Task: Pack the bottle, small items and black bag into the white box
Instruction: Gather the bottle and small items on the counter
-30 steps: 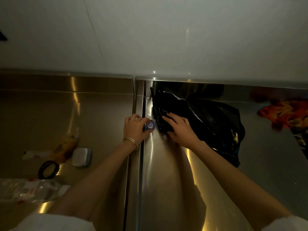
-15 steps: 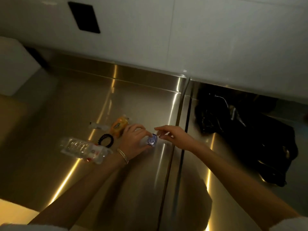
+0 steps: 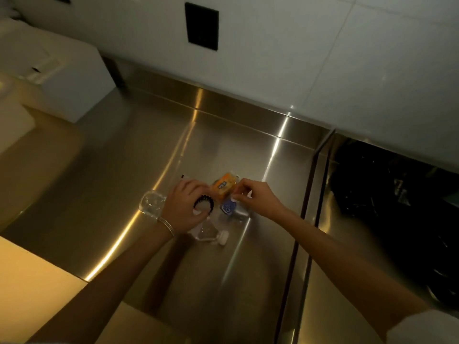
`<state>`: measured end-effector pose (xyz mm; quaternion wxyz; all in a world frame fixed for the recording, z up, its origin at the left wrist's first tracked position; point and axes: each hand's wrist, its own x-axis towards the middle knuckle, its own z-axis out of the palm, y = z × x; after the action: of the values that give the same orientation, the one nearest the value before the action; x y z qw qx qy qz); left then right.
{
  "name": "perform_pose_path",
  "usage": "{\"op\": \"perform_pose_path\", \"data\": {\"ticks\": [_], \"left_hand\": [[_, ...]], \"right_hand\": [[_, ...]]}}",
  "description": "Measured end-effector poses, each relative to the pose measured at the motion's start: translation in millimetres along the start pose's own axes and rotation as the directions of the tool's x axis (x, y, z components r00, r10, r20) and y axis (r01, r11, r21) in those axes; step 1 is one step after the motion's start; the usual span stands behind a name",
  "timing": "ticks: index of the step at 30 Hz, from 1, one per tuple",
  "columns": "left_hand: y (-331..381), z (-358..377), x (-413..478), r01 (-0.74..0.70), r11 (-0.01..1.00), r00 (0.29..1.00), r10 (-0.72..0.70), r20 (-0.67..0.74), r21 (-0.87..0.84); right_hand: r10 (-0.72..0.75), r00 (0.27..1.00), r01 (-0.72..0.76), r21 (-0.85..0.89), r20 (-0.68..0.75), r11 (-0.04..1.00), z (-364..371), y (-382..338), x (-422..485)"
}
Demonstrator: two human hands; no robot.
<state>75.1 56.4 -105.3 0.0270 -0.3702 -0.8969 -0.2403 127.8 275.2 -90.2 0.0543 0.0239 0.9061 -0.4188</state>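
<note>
1. Left hand [image 3: 185,207] fingers curled down over the small items, a black ring-shaped hair tie [image 3: 204,203] showing at the fingertips; looks gripped, but can't tell for sure (fingertips hidden under the hand).
2. Right hand [image 3: 258,197] thumb and forefinger pinched on something small and pale at the edge of the orange packet [image 3: 223,186]; what it pinches is too blurred to name.
3. Small blue-labelled item [image 3: 227,209] lies on the counter just below the right fingertips, apart from them or barely touching, unclear.
4. Clear plastic bottle [image 3: 208,233] lies on its side under the left wrist, white cap toward the camera, base sticking out left of the hand.
5. Thin bracelet [image 3: 167,223] on the left wrist.
6. All of it sits on the steel counter [image 3: 124,194].
7. Black bag [image 3: 397,194] crumpled on the neighbouring steel surface to the right, well apart from both hands.
8. White box [image 3: 62,68] at far left against the wall, well apart from the items.
</note>
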Motion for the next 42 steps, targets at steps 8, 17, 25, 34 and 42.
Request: {"op": "perform_pose_path", "data": {"ticks": [8, 17, 25, 34, 42], "left_hand": [[-9.8, 1.3, -2.5, 0.116, 0.992, 0.992, -0.118, 0.045, 0.051], [15.7, 4.3, 26.0, 0.041, 0.997, 0.996, -0.035, 0.085, -0.066], [104.4, 36.7, 68.6, -0.223, 0.973, 0.955, 0.23, 0.187, -0.06], [237.0, 96.8, 102.8, -0.488, 0.868, 0.832, 0.494, 0.253, -0.089], [321.1, 136.3, 114.3, -0.546, 0.836, 0.787, 0.536, 0.306, -0.061]], "right_hand": [[0.026, 1.0, -0.019, -0.331, 0.016, 0.944, 22.3, -11.2, 11.5], [0.008, 0.99, -0.049, -0.288, -0.141, 0.956, 0.6, 7.6, -14.4], [0.115, 0.95, -0.205, -0.3, -0.29, 0.932, -65.0, 55.2, -94.8], [0.27, 0.793, -0.473, -0.272, -0.547, 0.838, -155.7, 129.6, -223.8], [0.501, 0.693, -0.691, -0.28, -0.518, 0.667, -223.2, 205.4, -283.9]]}}
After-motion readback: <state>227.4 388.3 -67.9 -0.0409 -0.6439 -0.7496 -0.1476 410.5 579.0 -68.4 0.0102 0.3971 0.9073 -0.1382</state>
